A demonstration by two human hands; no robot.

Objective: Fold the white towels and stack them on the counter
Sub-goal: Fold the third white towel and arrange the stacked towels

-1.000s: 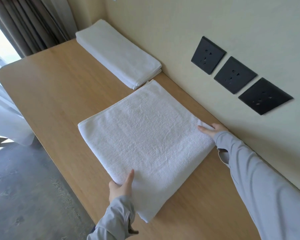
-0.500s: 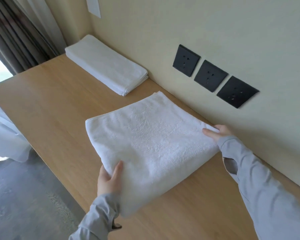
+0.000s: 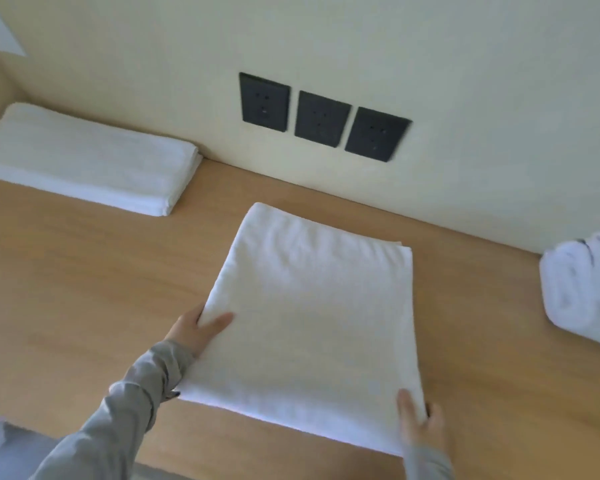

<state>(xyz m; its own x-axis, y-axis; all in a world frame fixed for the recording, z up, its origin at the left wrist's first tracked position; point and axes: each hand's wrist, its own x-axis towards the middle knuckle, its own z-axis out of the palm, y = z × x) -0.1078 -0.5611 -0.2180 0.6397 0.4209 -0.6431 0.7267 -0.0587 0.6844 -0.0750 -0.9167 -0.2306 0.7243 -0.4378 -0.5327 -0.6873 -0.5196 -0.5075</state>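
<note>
A folded white towel [image 3: 312,313] lies in the middle of the wooden counter [image 3: 66,289]. My left hand [image 3: 196,329] grips its left edge, thumb on top and fingers underneath. My right hand [image 3: 418,424] holds its near right corner in the same pinch. A finished stack of folded white towels [image 3: 84,157] rests against the wall at the far left, well apart from the towel I hold.
A bunched white towel [image 3: 586,289] sits at the right edge of the counter. Three black wall sockets [image 3: 321,117] are set in the cream wall behind. The counter's front edge runs just below my hands, with floor beyond it.
The towel has turned and shifted right along the counter with both hands on it. My right hand went from the far corner to the near right one. The view swung right, showing the bunched towel.
</note>
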